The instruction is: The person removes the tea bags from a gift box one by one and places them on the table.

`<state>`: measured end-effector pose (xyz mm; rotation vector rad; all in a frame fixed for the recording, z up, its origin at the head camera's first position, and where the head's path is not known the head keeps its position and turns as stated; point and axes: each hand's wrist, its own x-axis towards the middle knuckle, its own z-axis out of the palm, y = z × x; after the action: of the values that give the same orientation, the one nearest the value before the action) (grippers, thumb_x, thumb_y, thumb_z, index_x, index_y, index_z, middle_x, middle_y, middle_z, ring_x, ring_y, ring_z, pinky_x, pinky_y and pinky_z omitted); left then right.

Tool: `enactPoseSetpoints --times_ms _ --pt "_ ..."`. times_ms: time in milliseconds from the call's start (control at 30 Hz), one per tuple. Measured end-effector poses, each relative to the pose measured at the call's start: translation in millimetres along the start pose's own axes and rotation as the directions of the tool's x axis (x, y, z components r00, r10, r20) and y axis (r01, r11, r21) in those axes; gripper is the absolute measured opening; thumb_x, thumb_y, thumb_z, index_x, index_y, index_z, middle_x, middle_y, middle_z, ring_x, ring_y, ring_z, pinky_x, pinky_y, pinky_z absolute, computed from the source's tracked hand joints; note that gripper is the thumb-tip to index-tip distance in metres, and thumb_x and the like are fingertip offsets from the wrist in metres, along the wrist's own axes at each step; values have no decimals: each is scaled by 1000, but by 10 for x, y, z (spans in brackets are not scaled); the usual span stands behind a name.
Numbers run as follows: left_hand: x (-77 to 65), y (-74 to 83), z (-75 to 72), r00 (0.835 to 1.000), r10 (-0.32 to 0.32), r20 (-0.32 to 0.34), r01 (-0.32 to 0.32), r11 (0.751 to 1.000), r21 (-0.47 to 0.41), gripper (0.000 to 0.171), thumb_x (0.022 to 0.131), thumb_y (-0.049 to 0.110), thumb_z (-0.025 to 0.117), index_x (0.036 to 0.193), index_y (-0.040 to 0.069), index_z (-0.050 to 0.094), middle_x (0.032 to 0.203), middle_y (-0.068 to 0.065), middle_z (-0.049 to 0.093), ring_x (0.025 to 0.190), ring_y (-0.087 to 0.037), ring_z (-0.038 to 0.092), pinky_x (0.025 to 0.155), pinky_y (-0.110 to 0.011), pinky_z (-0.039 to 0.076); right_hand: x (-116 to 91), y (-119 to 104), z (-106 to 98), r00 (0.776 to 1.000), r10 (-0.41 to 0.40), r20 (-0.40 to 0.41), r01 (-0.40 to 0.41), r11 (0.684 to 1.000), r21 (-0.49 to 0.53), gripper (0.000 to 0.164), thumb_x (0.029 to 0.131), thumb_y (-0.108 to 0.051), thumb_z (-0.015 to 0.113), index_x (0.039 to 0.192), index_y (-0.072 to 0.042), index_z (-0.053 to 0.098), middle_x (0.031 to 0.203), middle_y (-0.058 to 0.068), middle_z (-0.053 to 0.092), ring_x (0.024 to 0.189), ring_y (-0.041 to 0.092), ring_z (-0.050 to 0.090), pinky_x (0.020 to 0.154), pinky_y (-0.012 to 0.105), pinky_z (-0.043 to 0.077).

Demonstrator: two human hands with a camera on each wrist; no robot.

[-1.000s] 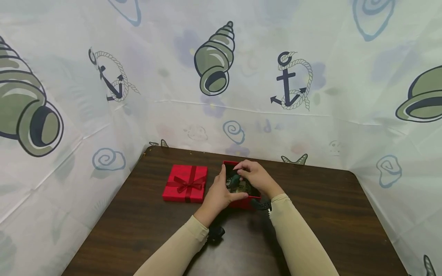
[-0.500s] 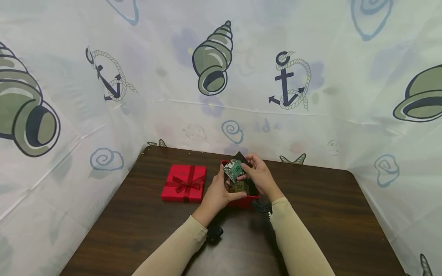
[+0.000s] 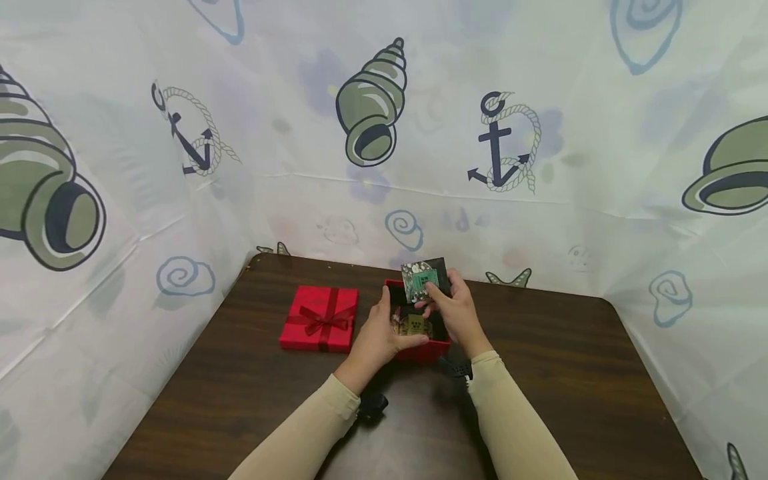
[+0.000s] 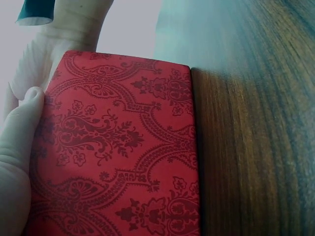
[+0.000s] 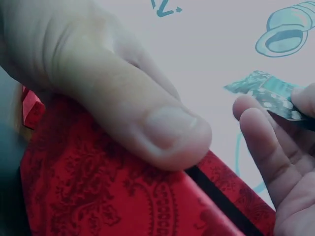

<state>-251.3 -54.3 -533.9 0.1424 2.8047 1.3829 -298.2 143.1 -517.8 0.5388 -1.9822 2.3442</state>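
Note:
My left hand (image 3: 375, 340) grips the open red patterned box (image 3: 414, 353), thumb along the near rim and fingers on its left side. Its thumb also lies on the box edge in the right wrist view. Above the box, my right hand (image 3: 463, 319) pinches a small square packet (image 3: 419, 272) with a floral print, green label and black part. The right wrist view shows that packet (image 5: 275, 93) between thumb and fingers. Another packet with a gold-green label (image 3: 415, 325) lies inside the box. In the left wrist view the box wall (image 4: 123, 142) fills the middle.
Left of the box lies its red lid (image 3: 309, 339) with a dark red ribbon bow. Both rest on the dark wooden table (image 3: 570, 373). A pale curtain (image 3: 288, 133) printed with shells and anchors hangs behind the table.
My right hand has drawn the green-labelled packet up out of the box and turned it more upright. The gold-green one now shows below. My left hand stays on the box.

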Motion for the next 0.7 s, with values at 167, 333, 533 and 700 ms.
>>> enactPoseSetpoints --times_ms 167,333,533,700 --pt "0 -8 10 1000 3 -1 -3 1000 8 147 70 72 94 177 16 10 171 -27 40 145 -50 56 116 -65 50 -44 19 -7 996 -91 -23 90 996 -26 74 107 -12 71 167 -30 32 113 18 68 74 36 78 71 43 68" --pt "20 -19 15 1000 13 -12 -13 1000 14 147 71 75 92 177 16 9 169 -27 43 141 -48 59 114 -63 53 -62 40 6 990 -139 1 138 982 -127 50 108 -8 68 155 -10 52 142 17 59 97 23 74 78 37 67" --pt "21 -17 24 1000 -1 -3 1 1000 8 145 73 69 94 178 18 8 171 -26 40 145 -51 55 115 -65 51 -182 98 -17 987 -113 -111 89 976 -199 42 105 -1 69 145 -3 55 116 28 66 85 31 77 78 28 66" --pt "17 -15 27 1000 -15 3 15 1000 0 143 74 64 95 178 21 7 174 -25 36 148 -54 51 116 -68 49 -331 135 -89 979 -109 -172 79 982 -170 46 105 3 68 147 -7 53 119 24 64 82 47 72 70 30 65"
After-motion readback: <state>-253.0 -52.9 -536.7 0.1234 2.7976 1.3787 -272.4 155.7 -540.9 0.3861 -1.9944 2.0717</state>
